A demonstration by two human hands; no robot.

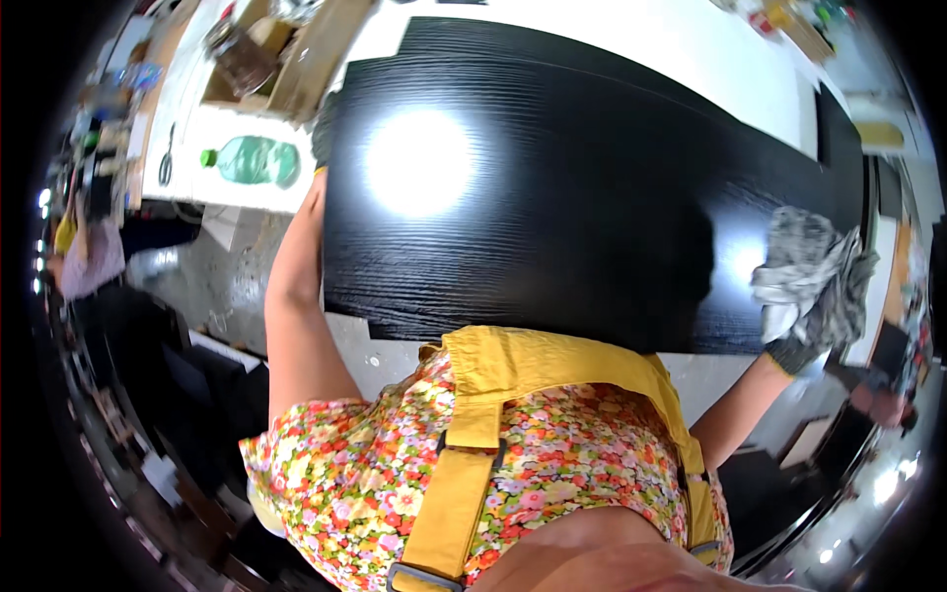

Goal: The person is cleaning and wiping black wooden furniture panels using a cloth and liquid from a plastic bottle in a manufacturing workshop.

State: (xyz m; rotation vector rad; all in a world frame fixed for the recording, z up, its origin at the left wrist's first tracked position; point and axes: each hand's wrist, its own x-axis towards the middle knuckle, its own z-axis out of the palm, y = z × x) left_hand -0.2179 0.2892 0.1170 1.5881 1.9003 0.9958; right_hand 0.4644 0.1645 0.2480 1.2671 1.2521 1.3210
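Observation:
A large black panel [592, 187] with a wood-grain surface lies in front of me, its near edge close to my yellow apron. My left hand [323, 133], in a dark glove with a yellow cuff, is at the panel's left edge. The panel covers most of its fingers, so their grip is hidden. At the right end, my gloved right hand [792, 355] has a crumpled grey-and-white cloth [809, 266] in its grasp. That cloth rests over the panel's right part and covers the fingers.
A green plastic bottle [254, 161] lies on the white table [187, 187] to the left, with scissors [166, 158] beyond it. Farther back stands a wooden box [321, 54] with a dark jar [240, 57]. Another person [94, 252] is at the far left.

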